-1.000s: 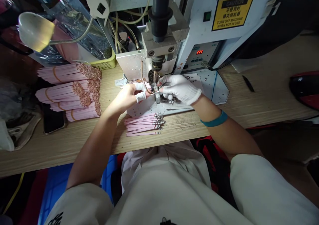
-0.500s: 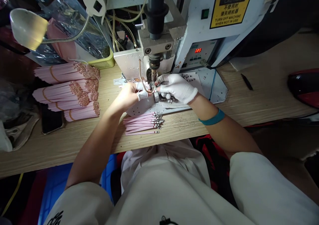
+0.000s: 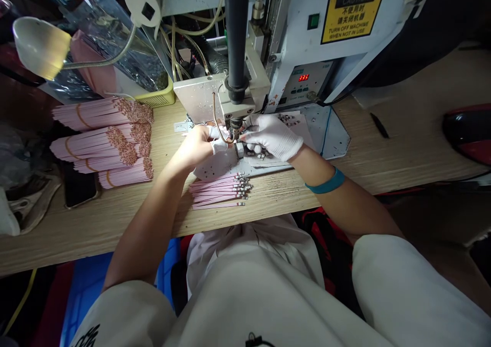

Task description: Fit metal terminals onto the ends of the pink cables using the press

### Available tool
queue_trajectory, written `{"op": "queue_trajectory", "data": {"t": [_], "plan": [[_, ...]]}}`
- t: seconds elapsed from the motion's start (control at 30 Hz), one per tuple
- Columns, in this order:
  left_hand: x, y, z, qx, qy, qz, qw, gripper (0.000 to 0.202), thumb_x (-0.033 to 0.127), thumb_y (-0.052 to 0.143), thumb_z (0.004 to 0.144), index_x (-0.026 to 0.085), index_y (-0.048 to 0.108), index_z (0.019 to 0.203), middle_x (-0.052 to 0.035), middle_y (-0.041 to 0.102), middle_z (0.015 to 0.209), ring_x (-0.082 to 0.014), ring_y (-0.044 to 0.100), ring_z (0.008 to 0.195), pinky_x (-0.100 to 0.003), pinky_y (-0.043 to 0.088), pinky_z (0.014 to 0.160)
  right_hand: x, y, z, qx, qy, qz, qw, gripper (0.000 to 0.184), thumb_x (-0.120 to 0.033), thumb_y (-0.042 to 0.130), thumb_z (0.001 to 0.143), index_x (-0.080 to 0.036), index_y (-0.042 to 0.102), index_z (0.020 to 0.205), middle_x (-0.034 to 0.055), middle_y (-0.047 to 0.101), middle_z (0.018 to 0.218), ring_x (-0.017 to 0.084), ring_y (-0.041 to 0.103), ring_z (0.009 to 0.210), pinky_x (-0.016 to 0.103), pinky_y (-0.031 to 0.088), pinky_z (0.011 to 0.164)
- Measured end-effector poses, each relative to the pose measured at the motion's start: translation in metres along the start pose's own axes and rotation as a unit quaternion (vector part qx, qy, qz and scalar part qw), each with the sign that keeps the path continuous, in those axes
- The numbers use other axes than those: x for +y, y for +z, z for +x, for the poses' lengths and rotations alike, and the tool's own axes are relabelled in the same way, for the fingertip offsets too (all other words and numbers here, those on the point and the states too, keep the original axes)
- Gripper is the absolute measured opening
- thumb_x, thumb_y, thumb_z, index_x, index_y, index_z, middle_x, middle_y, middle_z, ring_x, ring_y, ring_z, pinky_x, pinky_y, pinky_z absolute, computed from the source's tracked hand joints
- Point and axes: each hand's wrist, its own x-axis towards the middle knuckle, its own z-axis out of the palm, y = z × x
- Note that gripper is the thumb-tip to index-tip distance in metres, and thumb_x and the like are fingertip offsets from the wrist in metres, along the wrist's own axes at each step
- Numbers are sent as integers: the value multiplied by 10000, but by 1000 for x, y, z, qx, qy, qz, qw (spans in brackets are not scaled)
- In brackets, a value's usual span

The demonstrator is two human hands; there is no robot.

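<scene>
Inv. from my station: yellow plastic basket (image 3: 153, 99), contents not visible; rubber-banded pink strip bundles (image 3: 99, 114) on tabletop (image 3: 76, 224), approx. 8 loose strips (image 3: 220, 192) nearer me. Bare L hand (image 3: 197, 147) w/ white finger cots (image 3: 218, 146) and white-gloved R hand (image 3: 272, 137) just apart, fingers closed under machine tip (image 3: 233, 124); held item too small to tell.

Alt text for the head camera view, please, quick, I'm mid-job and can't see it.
From above, a bare left hand with white finger covers and a white-gloved right hand work close together under the tip of a bench machine, beside a curved copper-coloured wire. Bundled pink strips lie on the wooden bench to the left.
</scene>
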Motion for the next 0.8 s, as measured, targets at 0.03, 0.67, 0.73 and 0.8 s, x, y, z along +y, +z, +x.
{"op": "queue_trajectory", "data": {"t": [0.03, 0.67, 0.73, 0.8], "plan": [[0, 0, 0, 0, 0, 2, 1000, 144, 242, 679, 623, 131, 725, 703, -7, 657, 699, -127, 544, 665, -238, 423, 628, 0, 0, 0, -1, -1, 2, 1000, 192, -21, 700, 756, -162, 581, 809, -23, 534, 597, 77, 460, 445, 187, 324, 316], [17, -16, -28, -194, -22, 246, 949, 224, 264, 642, 730, 167, 782, 875, -17, 722, 704, -144, 606, 631, -224, 431, 582, -9, -44, -15, -92, 63, -205, 972, 153, -241, 674, 856, -134, 689, 964, 83, 692, 825, 125, 609, 496, 217, 407, 321], [18, -13, -27, -162, -16, 286, 944, 216, 242, 613, 756, 162, 778, 871, -24, 710, 688, -143, 596, 614, -227, 428, 578, -2, -41, -6, -23, 19, -229, 973, 221, -283, 645, 875, -136, 688, 1034, 80, 693, 798, 144, 621, 528, 244, 452, 383], [15, -8, -23, -38, 6, 346, 937, 239, 203, 558, 788, 147, 764, 896, -60, 713, 753, -159, 601, 653, -249, 441, 617, 7, -37, 7, 67, -80, -289, 952, 232, -274, 610, 885, -141, 706, 1049, 84, 706, 851, 186, 667, 685, 295, 536, 556]]}}
